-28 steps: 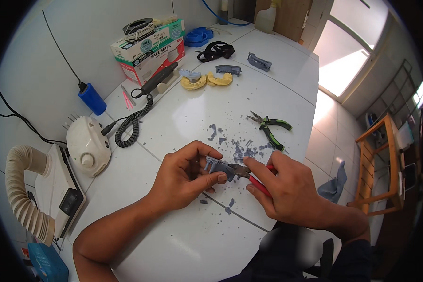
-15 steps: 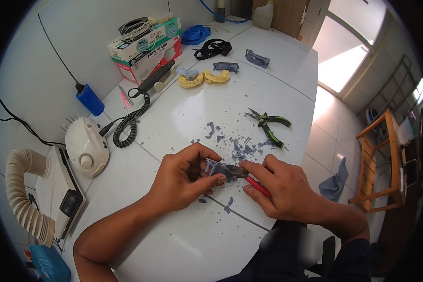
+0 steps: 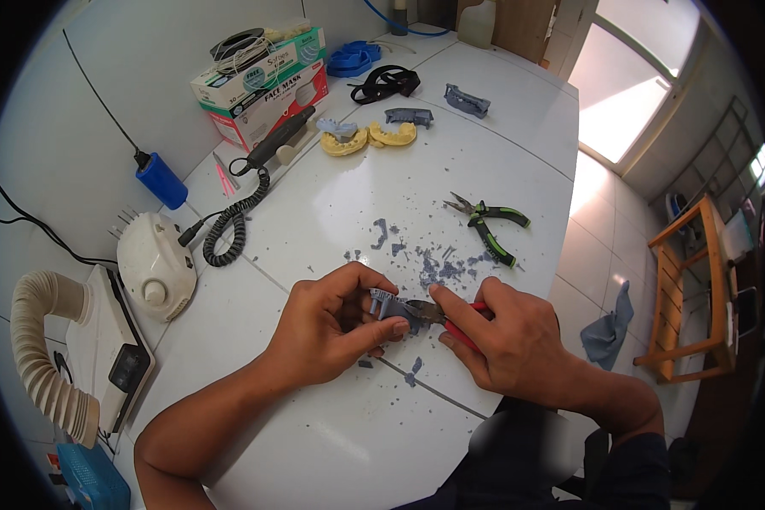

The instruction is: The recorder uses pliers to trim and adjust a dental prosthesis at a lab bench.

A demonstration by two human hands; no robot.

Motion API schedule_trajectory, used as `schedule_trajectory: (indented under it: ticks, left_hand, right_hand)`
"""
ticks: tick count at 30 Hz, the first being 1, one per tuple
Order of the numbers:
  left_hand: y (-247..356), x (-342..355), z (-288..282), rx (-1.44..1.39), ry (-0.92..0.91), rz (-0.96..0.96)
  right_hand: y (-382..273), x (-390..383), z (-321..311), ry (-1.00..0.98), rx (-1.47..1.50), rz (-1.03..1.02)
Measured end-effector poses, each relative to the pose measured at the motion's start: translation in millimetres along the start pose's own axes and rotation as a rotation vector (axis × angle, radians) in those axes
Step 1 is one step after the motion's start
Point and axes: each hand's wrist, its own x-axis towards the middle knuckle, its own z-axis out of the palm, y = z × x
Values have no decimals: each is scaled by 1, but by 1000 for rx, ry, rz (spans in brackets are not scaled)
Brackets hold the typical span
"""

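Observation:
Between the thumb and fingers of my left hand is a small grey-blue resin dental piece with thin support struts along it. My right hand grips cutting pliers with red handles. The jaws of these pliers touch the right end of the piece, and my left thumb partly covers that spot. Broken grey-blue scraps lie scattered just beyond my hands. A second pair of pliers, black and green, rests open on the table to the right of the scraps.
Yellow dental casts, grey dental pieces and a black strap lie at the back. Stacked boxes, a rotary handpiece, its white control unit and a ribbed hose line the left. The table's right edge borders the floor.
My right hand has turned slightly, and the red handles of the pliers now show spread further apart. My left hand still holds the dental piece in nearly the same place.

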Motion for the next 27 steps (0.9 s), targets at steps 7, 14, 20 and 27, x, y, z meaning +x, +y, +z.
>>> schedule_trajectory:
  ticks: [7, 14, 20, 27]
  left_hand:
    - [-3, -1, 4, -82, 61, 55]
    - [-4, 0, 4, -58, 54, 87]
    - [-3, -1, 3, -36, 52, 76]
    - [-3, -1, 4, -56, 51, 74]
  right_hand:
    - [8, 1, -1, -30, 19, -38]
    - [12, 3, -10, -131, 111, -27]
    - [11, 9, -18, -208, 60, -46]
    - [7, 1, -6, -118, -28, -87]
